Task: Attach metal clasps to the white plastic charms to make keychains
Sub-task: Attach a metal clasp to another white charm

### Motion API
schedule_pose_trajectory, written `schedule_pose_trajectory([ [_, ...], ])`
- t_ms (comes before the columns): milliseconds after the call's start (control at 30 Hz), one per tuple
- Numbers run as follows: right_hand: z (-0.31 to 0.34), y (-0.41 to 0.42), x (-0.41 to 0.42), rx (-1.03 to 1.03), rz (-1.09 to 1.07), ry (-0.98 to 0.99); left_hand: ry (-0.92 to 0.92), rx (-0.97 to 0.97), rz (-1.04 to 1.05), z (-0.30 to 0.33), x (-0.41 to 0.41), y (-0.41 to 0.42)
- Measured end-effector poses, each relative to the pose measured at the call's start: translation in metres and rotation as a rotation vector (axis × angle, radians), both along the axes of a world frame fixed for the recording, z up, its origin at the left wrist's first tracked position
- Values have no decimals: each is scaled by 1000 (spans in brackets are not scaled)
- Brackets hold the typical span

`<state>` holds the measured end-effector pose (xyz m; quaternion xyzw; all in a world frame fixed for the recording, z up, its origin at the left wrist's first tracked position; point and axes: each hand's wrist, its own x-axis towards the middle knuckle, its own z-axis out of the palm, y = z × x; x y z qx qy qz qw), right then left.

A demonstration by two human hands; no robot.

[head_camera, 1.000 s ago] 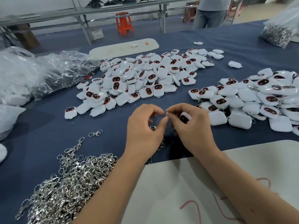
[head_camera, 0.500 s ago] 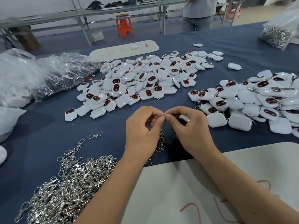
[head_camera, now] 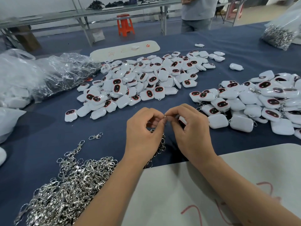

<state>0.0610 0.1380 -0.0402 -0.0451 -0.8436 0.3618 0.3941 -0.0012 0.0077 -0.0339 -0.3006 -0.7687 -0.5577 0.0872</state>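
My left hand (head_camera: 143,131) and my right hand (head_camera: 190,128) meet fingertip to fingertip above the blue cloth. My left hand pinches a metal clasp (head_camera: 164,117), and more clasps (head_camera: 161,144) hang from under its palm. My right hand grips a white plastic charm (head_camera: 182,121), mostly hidden by its fingers. A heap of loose silver clasps (head_camera: 68,185) lies at the near left. A pile of white charms with dark red-rimmed faces (head_camera: 146,79) lies in the middle. A second charm pile (head_camera: 254,101), with clasps showing among them, lies at the right.
A white board with red marks (head_camera: 203,185) lies under my forearms. Crumpled clear plastic bags (head_camera: 48,74) sit at the left; a bag of clasps (head_camera: 278,35) stands far right. A long white tray (head_camera: 125,49) lies beyond the charms. A person (head_camera: 197,13) stands behind the table.
The hands stay together over the same spot with only small finger movements. The person in the background has stepped slightly to the left.
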Motion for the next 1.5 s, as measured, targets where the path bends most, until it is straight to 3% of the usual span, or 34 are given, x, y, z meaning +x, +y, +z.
schedule_pose_trajectory([
  [333, 1, 4, 0, -315, 125, -115, -51, 64, 11, 4, 1, -1],
  [767, -3, 1, -1, 48, 20, 28, -44, 51, -4, 2, 1, -1],
  [1167, 2, 4, 1, -271, 147, -73, -62, 81, -12, 3, 0, -2],
  [1500, 0, 5, 0, -143, 137, -26, -79, 58, -52, 3, -2, -3],
])
